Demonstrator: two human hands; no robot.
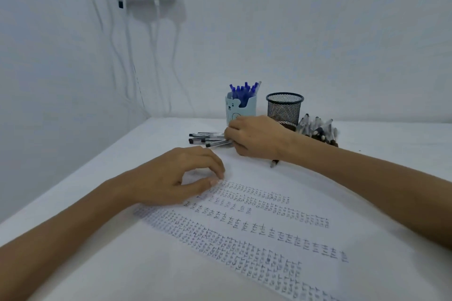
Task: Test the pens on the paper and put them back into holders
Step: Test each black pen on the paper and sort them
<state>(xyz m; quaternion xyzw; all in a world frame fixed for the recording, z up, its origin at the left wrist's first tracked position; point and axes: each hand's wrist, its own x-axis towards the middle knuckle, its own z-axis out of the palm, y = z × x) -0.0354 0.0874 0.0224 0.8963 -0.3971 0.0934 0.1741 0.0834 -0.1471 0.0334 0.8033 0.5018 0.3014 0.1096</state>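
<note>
Hands on paper and pens

My left hand rests loosely curled on the written paper, holding nothing. My right hand curls its fingers over the ends of loose black-capped pens lying before the blue holder; whether one is pinched, I cannot tell. The mesh holder stands just beside it.

the back of the desk is crowded: a blue cup packed with pens and a mesh cup stand side by side near the wall, with a heap of pens just right of them. loose pens lie before the blue cup, the right hand on their ends. the left hand rests on the paper. bare desk lies open at far left and far right.
</note>
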